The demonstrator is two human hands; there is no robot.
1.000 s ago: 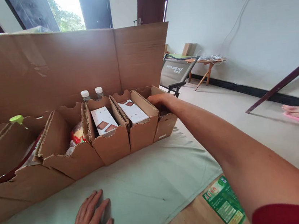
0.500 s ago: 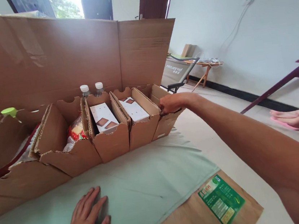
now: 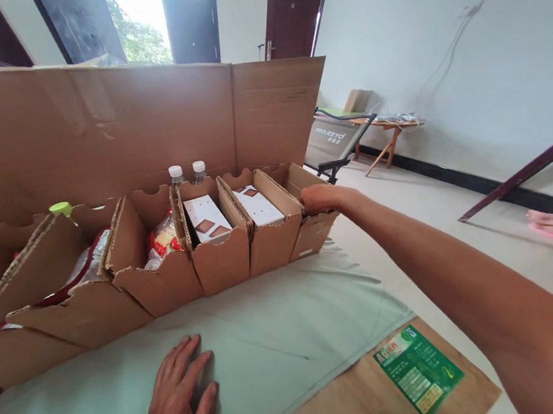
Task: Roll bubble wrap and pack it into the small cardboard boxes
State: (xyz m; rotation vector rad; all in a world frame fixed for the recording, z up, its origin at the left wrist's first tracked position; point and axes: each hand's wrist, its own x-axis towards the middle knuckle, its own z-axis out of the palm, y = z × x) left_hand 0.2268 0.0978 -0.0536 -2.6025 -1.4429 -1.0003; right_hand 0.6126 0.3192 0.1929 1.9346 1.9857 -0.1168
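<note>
— Beside the rightmost cardboard compartment [image 3: 312, 226], what was the right hand [image 3: 323, 198] doing?

— From the head camera, I saw it curled over that compartment's top edge, fingers closed on the cardboard wall. I couldn't tell whether it held anything inside. That compartment was the end one of the divider row, just right of the cell with the white box [image 3: 257, 204].

— And the left hand [image 3: 177, 407]?

— Flat and released, palm down on the pale green cloth [image 3: 293, 339], well in front of that end compartment, holding nothing.

— What worried you?

— I judged the corrugated wall flimsy: a hard pull could have torn it or dragged the whole row sideways, since the cells looked joined. The two capped bottles [image 3: 186, 173], standing behind the row to the left of the end compartment, could have toppled with it. The left hand was too far off to brace the row.

— Anything else nearby?

— A green leaflet [image 3: 418, 371] lay on the floor, nearer me than the compartment.
</note>
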